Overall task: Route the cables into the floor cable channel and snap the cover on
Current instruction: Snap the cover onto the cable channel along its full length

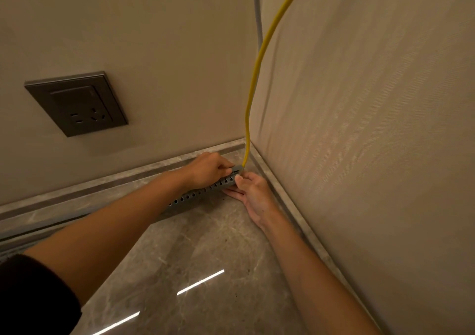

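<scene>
Two pale walls [359, 103] meet in a corner, and a glossy stone floor [205, 244] with a matching skirting strip [102, 183] runs along their foot. Both bare forearms reach in from the lower edge. The left one comes out of a dark sleeve [30, 296] that is cut off at the frame's corner.

The grey cable channel [203, 193] lies on the floor just in front of the skirting of the left wall, and one end reaches close to the corner. Only its slotted side, with a row of keyhole-shaped cuts, shows. The left forearm hides its near stretch and the left hand covers most of its top, so I cannot tell whether a cover sits on it.

A dark socket plate [77, 103] is set in the left wall, well apart from the channel.

A yellow cable [253, 77] hangs down along the corner from beyond the top edge and meets the channel's far end between the two hands. Where it goes inside is hidden. A grey cable [258, 13] hangs behind it near the top, and its lower run is hard to make out.

The left hand [208, 170] lies on top of the channel's far end with its fingers curled over and gripping it. The right hand [254, 193] is just beside that end, on the corner side. Its thumb touches the slotted side and its fingers lie stretched out, low against the floor.
</scene>
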Available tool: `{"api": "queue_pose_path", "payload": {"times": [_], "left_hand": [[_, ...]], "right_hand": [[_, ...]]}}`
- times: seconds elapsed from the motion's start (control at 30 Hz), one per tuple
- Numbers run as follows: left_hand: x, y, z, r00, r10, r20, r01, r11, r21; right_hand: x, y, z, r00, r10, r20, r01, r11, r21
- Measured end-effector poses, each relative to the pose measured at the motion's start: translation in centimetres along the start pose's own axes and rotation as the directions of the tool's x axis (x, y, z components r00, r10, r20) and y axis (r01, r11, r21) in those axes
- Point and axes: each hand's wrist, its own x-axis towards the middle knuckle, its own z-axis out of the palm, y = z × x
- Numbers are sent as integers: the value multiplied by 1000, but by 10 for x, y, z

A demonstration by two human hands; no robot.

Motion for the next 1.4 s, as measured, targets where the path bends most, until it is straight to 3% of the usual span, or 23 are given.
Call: {"api": "queue_pose_path", "payload": {"times": [0.33, 0.9, 1.1, 1.4], "left_hand": [[3, -6, 0, 997, -32, 68, 33, 999, -10], [-15, 3, 9, 993, 61, -97, -62, 998, -3], [-16, 1, 27, 967, 86, -241, -62, 993, 105], [-25, -10, 29, 989, 98, -107, -56, 938, 342]], "right_hand": [[-1, -2, 2, 999, 34, -34, -35, 999, -17], [-1, -4, 9, 992, 78, -101, -82, 996, -35], [0, -3, 13, 981, 65, -182, -81, 993, -83], [0, -4, 16, 972, 72, -223, -100, 988, -118]]}}
